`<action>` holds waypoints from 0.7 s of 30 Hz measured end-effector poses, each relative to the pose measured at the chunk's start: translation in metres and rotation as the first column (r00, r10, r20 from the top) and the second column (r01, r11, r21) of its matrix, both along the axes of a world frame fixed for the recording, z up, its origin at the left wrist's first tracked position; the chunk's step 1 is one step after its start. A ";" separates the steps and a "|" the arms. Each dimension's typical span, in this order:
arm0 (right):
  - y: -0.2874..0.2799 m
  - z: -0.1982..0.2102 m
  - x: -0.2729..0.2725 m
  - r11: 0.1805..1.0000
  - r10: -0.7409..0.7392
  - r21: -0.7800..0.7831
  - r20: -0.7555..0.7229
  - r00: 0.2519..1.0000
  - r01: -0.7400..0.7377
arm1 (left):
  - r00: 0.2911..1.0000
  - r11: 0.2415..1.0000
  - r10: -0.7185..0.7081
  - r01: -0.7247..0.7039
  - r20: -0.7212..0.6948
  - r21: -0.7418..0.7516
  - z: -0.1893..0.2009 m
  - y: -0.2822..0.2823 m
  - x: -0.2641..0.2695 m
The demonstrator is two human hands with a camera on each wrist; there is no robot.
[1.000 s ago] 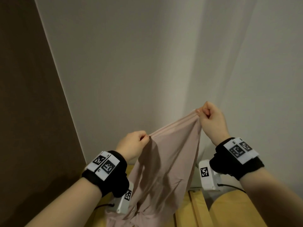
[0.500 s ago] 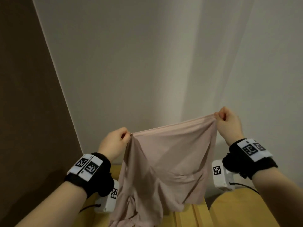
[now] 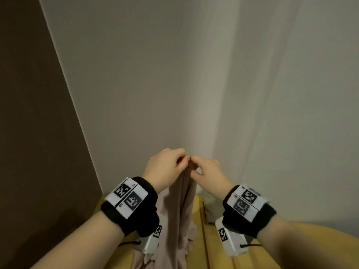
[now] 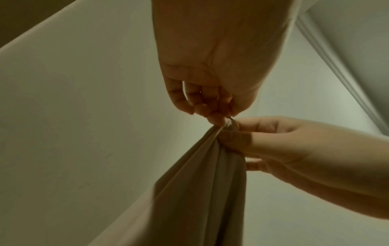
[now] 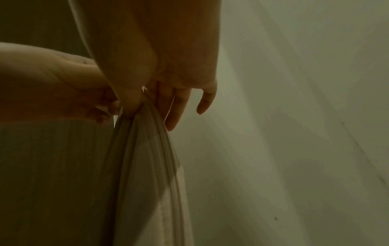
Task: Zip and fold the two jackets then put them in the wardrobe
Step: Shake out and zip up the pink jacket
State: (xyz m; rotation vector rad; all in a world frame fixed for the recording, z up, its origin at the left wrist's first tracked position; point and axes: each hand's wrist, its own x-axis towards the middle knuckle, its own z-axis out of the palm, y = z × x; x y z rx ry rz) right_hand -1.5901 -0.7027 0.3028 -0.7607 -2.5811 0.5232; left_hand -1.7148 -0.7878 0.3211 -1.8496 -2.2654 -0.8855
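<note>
jacket (image 3: pixel 175 220) bottom cropped, zipper ends hidden

The left hand (image 3: pixel 165 167) and right hand (image 3: pixel 208 171) meet fingertip to fingertip above the thin pinkish-beige fabric jacket (image 3: pixel 176 220), which hangs between the wrists, before the plain pale wall (image 3: pixel 136 84).
</note>
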 end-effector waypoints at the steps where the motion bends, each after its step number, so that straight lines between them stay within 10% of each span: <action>1: -0.001 -0.001 -0.001 1.000 0.002 -0.015 -0.017 1.000 -0.002 | 0.999 1.000 0.027 -0.027 -0.032 -0.001 0.001 -0.002 -0.002; 21: 0.072 0.031 0.072 0.950 -0.312 -0.039 -0.109 0.944 0.309 | 0.963 0.978 0.204 -0.209 0.177 0.010 0.009 -0.026 -0.058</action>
